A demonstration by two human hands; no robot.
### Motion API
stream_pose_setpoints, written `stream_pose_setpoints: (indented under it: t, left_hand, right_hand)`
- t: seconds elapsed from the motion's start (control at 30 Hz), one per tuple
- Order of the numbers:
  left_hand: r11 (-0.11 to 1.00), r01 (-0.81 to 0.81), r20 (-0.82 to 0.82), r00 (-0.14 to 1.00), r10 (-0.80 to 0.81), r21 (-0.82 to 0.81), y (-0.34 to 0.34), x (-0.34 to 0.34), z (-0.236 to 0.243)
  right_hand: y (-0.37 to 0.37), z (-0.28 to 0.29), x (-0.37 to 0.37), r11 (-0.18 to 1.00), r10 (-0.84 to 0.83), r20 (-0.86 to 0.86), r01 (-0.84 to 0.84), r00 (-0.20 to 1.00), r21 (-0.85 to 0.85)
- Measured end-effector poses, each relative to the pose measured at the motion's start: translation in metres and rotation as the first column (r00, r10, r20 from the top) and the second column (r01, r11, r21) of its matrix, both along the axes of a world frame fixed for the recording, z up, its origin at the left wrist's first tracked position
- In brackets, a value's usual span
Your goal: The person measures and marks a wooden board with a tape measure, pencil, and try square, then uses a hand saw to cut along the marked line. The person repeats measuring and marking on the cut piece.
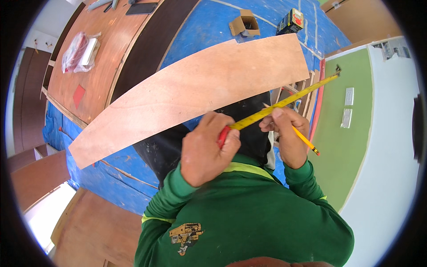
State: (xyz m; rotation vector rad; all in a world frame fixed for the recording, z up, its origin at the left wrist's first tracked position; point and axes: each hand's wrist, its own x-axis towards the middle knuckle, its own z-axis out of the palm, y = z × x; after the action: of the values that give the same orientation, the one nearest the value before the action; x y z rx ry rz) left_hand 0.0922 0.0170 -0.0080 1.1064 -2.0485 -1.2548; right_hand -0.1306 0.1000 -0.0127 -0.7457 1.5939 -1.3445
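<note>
My left hand (pixel 209 144) is wrapped round the red case of a tape measure (pixel 267 113). Its yellow blade runs out to the upper right, and the hooked end hangs in the air near the green wall. Closed on a yellow pencil (pixel 305 140), my right hand (pixel 289 129) also touches the blade with thumb and fingers. The pencil's point shows above the blade, its eraser end below. Just beyond both hands, a long plywood panel (pixel 187 89) lies across in front of my legs, tapering toward the left, with a small notch in its far edge.
A wooden table (pixel 113 40) at the left bears a plastic-wrapped package (pixel 81 52) and a red piece (pixel 78 96). Blue sheeting (pixel 202 29) covers the floor. An opened cardboard box (pixel 244 24) and a black box (pixel 290 21) stand beyond. The green wall (pixel 351 147) rises at the right.
</note>
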Motion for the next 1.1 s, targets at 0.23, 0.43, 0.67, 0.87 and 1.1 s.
stream_pose_setpoints:
  t: [0.23,0.43,0.67,0.87,1.1]
  left_hand:
    - [0.875,-0.249,0.191,0.916,0.352,-0.414,-0.036,0.008,0.021]
    - [0.904,-0.188,0.275,0.911,0.307,-0.384,-0.05,-0.023,0.025]
    - [0.901,-0.145,0.356,0.884,0.304,-0.408,-0.052,-0.038,0.019]
    - [0.853,-0.148,0.336,0.875,0.349,-0.5,-0.044,-0.05,0.012]
    - [0.879,-0.186,0.354,0.863,0.36,-0.44,-0.034,-0.024,0.013]
  right_hand:
    - [0.006,0.005,0.004,0.913,0.364,-0.27,-0.399,0.892,-0.086]
    - [0.0,0.021,0.001,0.835,0.329,-0.491,-0.491,0.807,-0.247]
    - [-0.002,0.013,-0.007,0.83,0.217,-0.499,-0.428,0.839,-0.358]
    - [-0.017,0.021,-0.016,0.82,0.149,-0.568,-0.422,0.81,-0.387]
    - [-0.058,-0.006,-0.041,0.845,-0.152,-0.688,-0.268,0.709,-0.463]
